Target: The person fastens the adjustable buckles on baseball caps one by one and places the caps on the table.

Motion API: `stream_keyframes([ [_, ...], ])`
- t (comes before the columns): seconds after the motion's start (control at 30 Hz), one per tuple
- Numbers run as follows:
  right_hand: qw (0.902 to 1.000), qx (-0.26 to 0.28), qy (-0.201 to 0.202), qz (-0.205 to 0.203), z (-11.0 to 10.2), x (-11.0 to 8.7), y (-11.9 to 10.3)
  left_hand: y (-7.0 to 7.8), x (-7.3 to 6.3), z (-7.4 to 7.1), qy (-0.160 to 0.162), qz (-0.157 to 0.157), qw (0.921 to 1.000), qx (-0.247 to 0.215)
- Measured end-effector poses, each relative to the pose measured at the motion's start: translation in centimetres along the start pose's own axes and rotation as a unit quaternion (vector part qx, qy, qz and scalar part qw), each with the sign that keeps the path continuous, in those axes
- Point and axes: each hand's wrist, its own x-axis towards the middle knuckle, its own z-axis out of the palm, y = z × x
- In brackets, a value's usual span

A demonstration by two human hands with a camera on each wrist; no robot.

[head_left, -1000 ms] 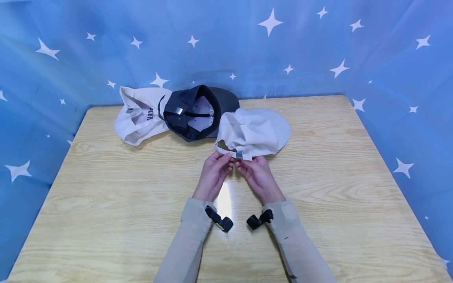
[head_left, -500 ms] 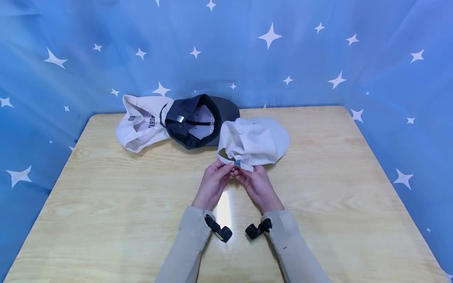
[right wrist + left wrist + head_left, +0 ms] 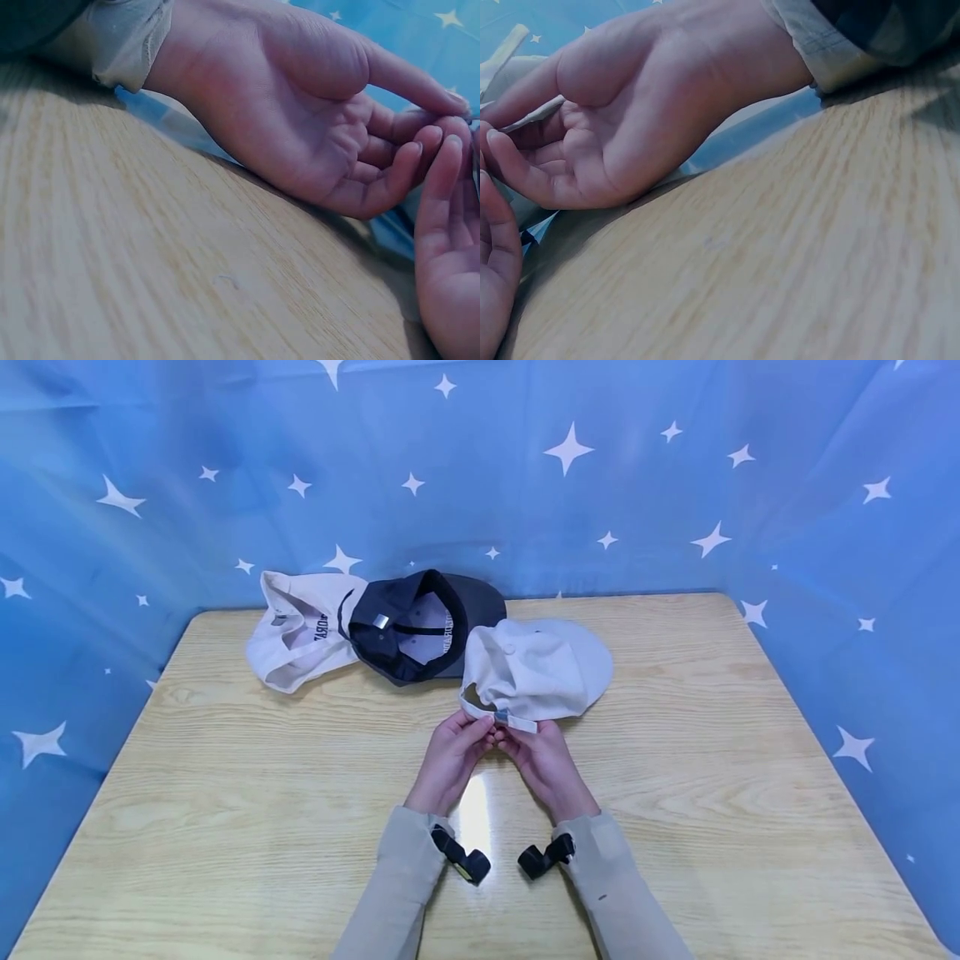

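An off-white baseball cap [image 3: 536,664] lies crown up in the head view, its brim to the right and its back opening towards me. My left hand [image 3: 447,760] pinches the left part of its back strap [image 3: 521,724] between thumb and fingers. On the other side of a small grey-blue buckle [image 3: 501,716], my right hand [image 3: 550,766] pinches the strap near its free end, which sticks out over the fingers. The two hands' fingertips meet below the buckle. Both wrist views show the hands low over the table, with the strap mostly hidden by the fingers.
Left of the held cap, a dark navy cap [image 3: 408,627] lies with its inside showing and overlaps a second off-white cap [image 3: 300,627]. All are on a light wooden table [image 3: 225,827]. A blue curtain with white stars [image 3: 480,468] surrounds the table's back and sides.
The head view has tilted up, so everything sits lower in it. The strap's free end reaches slightly farther right past the buckle. Both hands keep their pinch, and the other caps stay put.
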Motion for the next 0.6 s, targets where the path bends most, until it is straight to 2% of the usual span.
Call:
stream_keyframes([
  [0.2,0.9999,0.008,-0.007,0.008,-0.08,0.11,-0.08,0.11,0.11,-0.06,-0.015,0.006,0.9998,-0.006],
  [0.43,0.9995,0.026,-0.005,0.018,0.01,-0.06,-0.29,0.21,0.26,-0.54,-0.016,0.020,0.9972,-0.071],
  [0.6,0.9992,0.033,-0.005,0.020,0.03,-0.06,-0.34,0.34,0.31,-0.71,-0.015,0.020,0.9958,-0.087],
])
